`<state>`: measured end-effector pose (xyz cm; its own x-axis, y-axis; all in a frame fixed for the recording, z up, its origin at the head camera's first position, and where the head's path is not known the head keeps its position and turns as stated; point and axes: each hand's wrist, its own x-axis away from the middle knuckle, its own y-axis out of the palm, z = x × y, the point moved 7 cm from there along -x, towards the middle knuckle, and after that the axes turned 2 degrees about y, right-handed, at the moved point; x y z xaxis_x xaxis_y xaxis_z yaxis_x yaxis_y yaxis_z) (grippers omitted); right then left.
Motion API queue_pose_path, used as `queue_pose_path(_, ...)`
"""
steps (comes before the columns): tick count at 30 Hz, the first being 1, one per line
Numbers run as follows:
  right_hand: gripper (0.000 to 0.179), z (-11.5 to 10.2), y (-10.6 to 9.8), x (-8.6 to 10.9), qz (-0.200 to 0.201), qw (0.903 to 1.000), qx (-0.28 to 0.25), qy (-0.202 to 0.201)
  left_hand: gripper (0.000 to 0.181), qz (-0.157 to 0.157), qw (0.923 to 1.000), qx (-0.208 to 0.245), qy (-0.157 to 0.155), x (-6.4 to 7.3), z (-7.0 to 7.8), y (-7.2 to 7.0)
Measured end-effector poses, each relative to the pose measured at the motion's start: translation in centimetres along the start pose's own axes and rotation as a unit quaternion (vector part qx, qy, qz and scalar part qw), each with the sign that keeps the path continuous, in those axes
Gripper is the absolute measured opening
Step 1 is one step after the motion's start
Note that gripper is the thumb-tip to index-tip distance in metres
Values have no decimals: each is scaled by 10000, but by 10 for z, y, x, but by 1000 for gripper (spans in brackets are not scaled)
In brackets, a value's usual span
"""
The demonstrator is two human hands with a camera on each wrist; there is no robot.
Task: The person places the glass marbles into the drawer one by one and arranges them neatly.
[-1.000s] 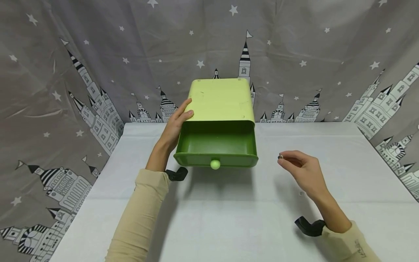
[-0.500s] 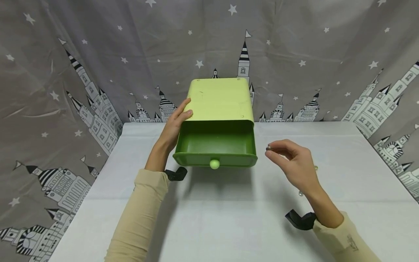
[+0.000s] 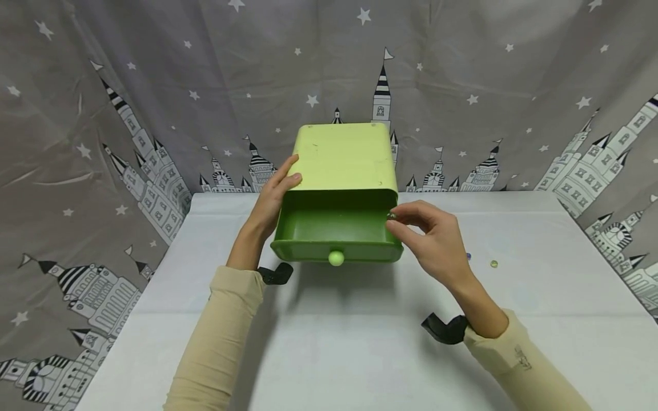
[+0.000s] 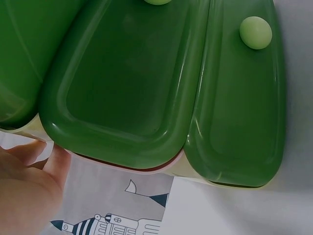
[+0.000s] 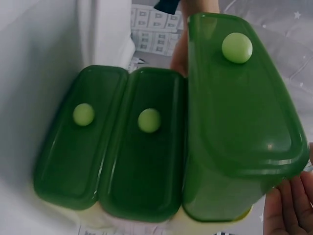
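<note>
A small chest with a pale yellow-green casing (image 3: 346,157) stands on the white table, its dark green top drawer (image 3: 336,225) pulled out. My left hand (image 3: 269,208) rests against the casing's left side, thumb at the upper edge. Between right thumb and fingertips I pinch a small dark glass marble (image 3: 391,216), over the right rim of the open drawer in the head view. That right hand (image 3: 432,240) comes in from the right. In the left wrist view the middle drawer (image 4: 127,78) and bottom drawer (image 4: 239,107) are closed.
To the right on the table lie a yellow marble (image 3: 494,264) and a blue marble (image 3: 468,257), the blue one partly behind my right wrist. A grey curtain (image 3: 442,68) printed with castles and stars hangs behind the white tabletop (image 3: 339,359).
My right hand has carried the marble left and farther from me, from beside the chest to the drawer's right rim. The yellow and blue marbles have come into sight. The left hand stays put.
</note>
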<state>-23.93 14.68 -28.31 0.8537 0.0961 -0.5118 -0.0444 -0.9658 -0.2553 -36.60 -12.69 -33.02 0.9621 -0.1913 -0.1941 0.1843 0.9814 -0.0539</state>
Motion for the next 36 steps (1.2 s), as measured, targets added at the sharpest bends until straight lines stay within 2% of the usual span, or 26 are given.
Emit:
queue_pose_path(8,16,-16,18,-12,-137,9994,238,-234,62,-14,9999,-116,-1,0,0,0)
queue_pose_path(16,14,-25,32,-21,-206,9978,480,-412,62,-20,10000,-18,-24,-2,0,1)
queue_pose_path(22,14,-32,45,-25,-284,9943,713,-738,63,3,10000,28,3,-1,0,0)
queue_pose_path(27,14,-37,50,-25,-286,9921,832,-894,63,19,10000,-20,3,-1,-1,-1)
queue_pose_path(36,14,-35,53,-26,-289,9918,871,-892,63,4,10000,-64,-3,-1,-1,-2)
